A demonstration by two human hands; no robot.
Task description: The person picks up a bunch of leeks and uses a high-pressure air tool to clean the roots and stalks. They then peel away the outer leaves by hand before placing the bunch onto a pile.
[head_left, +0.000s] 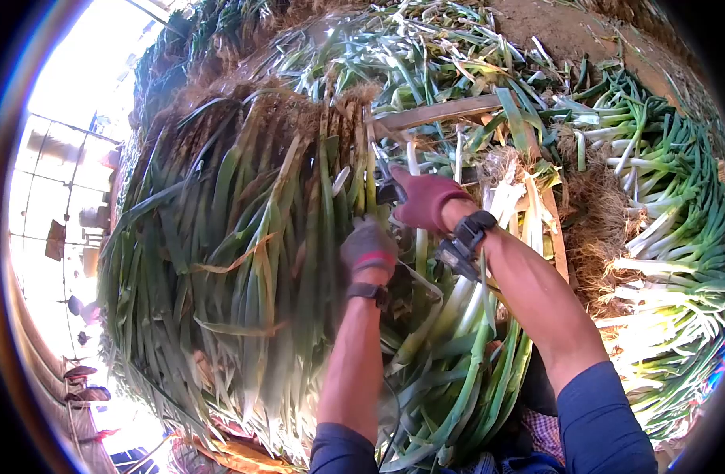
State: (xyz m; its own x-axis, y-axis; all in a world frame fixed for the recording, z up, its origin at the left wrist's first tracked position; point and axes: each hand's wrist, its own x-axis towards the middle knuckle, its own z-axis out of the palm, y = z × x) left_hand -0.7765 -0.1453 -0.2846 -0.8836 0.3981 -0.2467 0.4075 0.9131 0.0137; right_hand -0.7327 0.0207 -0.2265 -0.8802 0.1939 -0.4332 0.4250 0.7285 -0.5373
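Observation:
My left hand (369, 249), in a dark glove with a red band, is closed round the stalk of a leek (370, 186) at the right edge of a big heap of unpeeled leeks (244, 213). My right hand (427, 199), in a dark red glove, is just up and right of it, close to the same stalk. Its fingers are curled, and what lies in them is hidden. Below the right wrist are leeks with pale stems and long green leaves (465, 347). Both wrists carry dark straps; a small device (459, 254) sits at the right one.
A wooden bar (437, 112) runs beyond my hands, and a wooden slat (553, 233) stands right of them. Loose leaves and trimmings (410, 55) cover the far side. Cleaned leeks with bushy roots (655, 213) are stacked at the right. Wire mesh (58, 182) is at the left.

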